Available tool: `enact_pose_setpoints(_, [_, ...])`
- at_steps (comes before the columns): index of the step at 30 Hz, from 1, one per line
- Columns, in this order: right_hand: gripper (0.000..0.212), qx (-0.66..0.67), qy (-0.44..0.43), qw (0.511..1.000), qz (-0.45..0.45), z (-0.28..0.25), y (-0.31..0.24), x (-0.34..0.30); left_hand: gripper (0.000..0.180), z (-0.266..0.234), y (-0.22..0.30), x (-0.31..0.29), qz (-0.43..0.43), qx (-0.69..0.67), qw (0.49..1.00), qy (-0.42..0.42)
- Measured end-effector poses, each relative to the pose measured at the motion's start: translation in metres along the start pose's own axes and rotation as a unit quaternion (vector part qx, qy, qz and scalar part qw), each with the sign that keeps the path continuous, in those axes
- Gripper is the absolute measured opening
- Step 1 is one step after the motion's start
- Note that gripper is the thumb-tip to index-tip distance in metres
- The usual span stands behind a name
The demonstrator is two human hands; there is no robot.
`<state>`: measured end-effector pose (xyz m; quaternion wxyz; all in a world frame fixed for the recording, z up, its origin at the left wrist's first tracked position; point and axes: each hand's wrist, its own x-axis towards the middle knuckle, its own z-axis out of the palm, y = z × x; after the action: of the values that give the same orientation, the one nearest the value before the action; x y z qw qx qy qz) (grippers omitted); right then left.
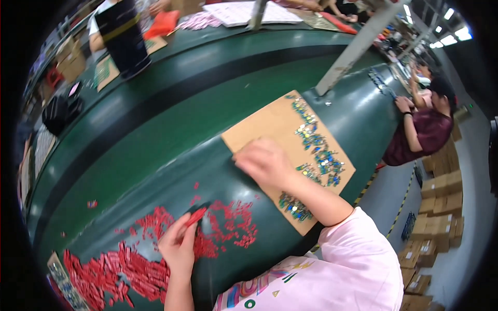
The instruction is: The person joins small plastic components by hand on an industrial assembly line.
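My left hand pinches a slim red plastic piece between thumb and fingers, above the scattered small red pieces on the dark green work surface. Longer red plastic pieces lie heaped to its left. Over the left edge of a tan cardboard sheet, my right hand is blurred, its fingers curled together. Whatever they hold, if anything, is hidden. Small electronic parts in green, blue and silver lie along the sheet's right side, with another cluster near my right forearm.
A pale metal post rises behind the cardboard. A dark cylindrical bin stands at the far left, near a black bag. A co-worker in a maroon shirt sits at the right. Stacked cartons line the floor there.
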<state>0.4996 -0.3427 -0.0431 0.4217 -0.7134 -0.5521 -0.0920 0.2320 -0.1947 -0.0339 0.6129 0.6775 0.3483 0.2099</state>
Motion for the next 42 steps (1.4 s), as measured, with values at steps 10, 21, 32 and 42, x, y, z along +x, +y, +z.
enact_pose_setpoints(10, [0.036, -0.353, 0.026, 0.925, 0.137, -0.084, 0.174, -0.040, 0.035, 0.009, -0.010, 0.001, 0.015, -0.085, 0.995, -0.041])
enact_pose_setpoints(21, [0.026, -0.233, -0.152, 0.951, 0.133, -0.054, 0.060, -0.012, 0.035, 0.003, 0.004, -0.002, 0.006, -0.060, 0.998, -0.028])
enact_pose_setpoints(32, [0.021, -0.373, 0.087, 0.855, 0.350, -0.065, 0.190, 0.019, 0.033, 0.011, 0.008, -0.006, -0.040, -0.062, 0.997, -0.009])
enact_pose_setpoints(42, [0.015, 0.081, -0.031, 0.984, 0.154, -0.016, 0.066, 0.047, 0.029, -0.001, 0.009, 0.000, 0.015, -0.025, 1.000, 0.003])
